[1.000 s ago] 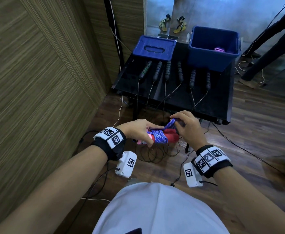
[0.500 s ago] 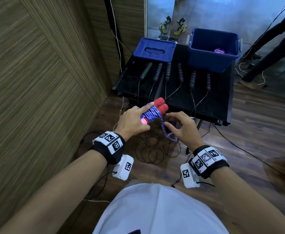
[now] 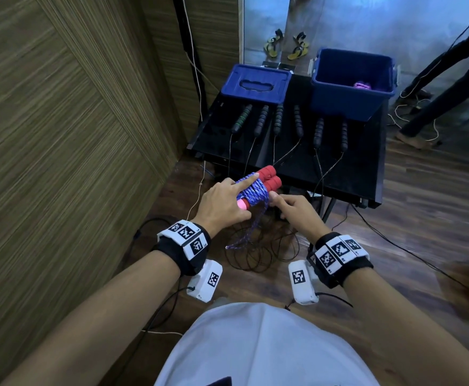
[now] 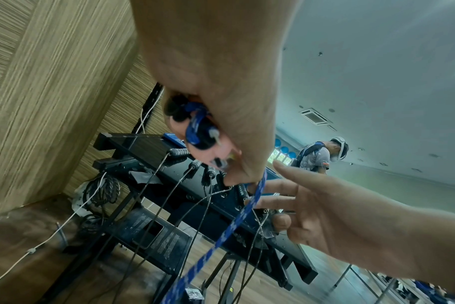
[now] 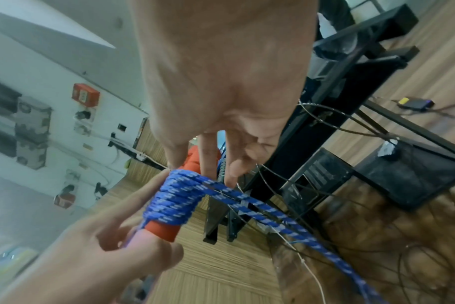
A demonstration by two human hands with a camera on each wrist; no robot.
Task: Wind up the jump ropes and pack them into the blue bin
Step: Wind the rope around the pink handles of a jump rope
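The left hand point(image 3: 222, 204) clamps the 2 red handles point(image 3: 268, 178), index finger straight along the blue rope point(image 3: 251, 192) coils. The right hand point(image 3: 297, 210), fingers loosely apart, touches the hanging tail; I'd wrap it snugly, tension constant. Beyond, the blue bin point(image 3: 353, 103) waits on the black table point(image 3: 366, 168).

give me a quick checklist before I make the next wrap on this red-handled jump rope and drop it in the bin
1. Left hand grips the red handles, forefinger laid along the coil: ok.
2. Blue rope wound snugly round the handles: ok.
3. Loose tail wound in: not ok, it hangs below the bundle.
4. Right hand holding the tail: cannot tell; fingers are at the bundle.
5. Blue bin open with room: ok.
6. Tail clear of the black cords on the floor: cannot tell.
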